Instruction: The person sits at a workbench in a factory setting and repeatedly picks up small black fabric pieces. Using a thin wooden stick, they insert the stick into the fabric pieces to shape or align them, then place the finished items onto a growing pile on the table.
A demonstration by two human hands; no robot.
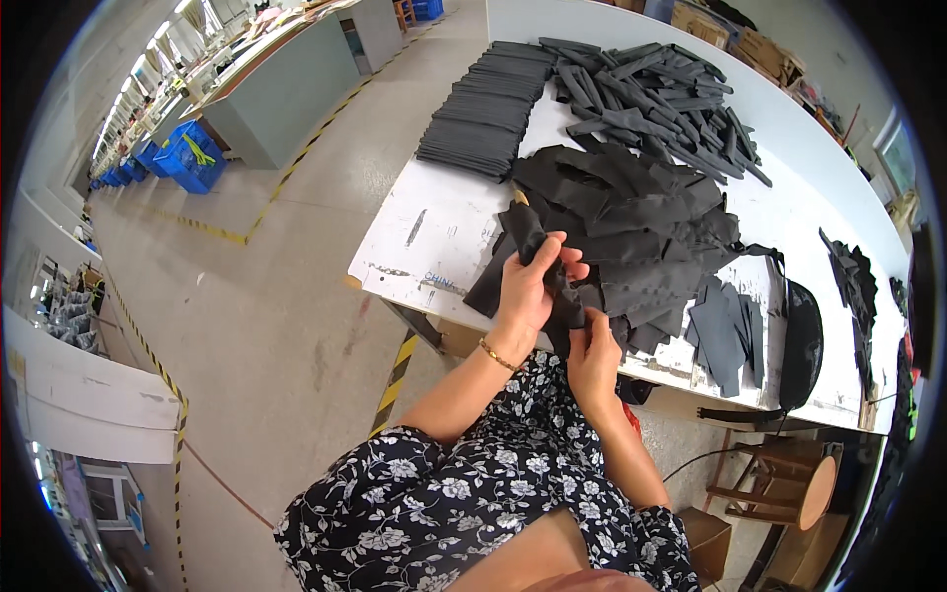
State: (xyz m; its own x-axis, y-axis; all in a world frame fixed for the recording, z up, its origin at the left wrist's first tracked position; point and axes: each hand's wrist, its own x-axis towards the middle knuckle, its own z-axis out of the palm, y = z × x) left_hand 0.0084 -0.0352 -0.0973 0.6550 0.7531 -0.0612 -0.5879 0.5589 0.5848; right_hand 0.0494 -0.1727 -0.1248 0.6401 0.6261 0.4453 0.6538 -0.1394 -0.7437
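Note:
Over the near edge of the table, both of my hands grip one black fabric piece that looks like a narrow sleeve. A tan, wood-coloured tip pokes out of its far end; the rest of whatever that belongs to is hidden inside the cloth. My left hand is wrapped round the middle of the piece, thumb on top. Closer to my body, my right hand pinches the lower end. Just beyond them lies a heap of flat black fabric pieces.
Farther back on the white table are a neat row of stacked black strips and a loose pile of narrow black pieces. To the right sit small dark cut pieces and a black pouch. A wooden stool stands below.

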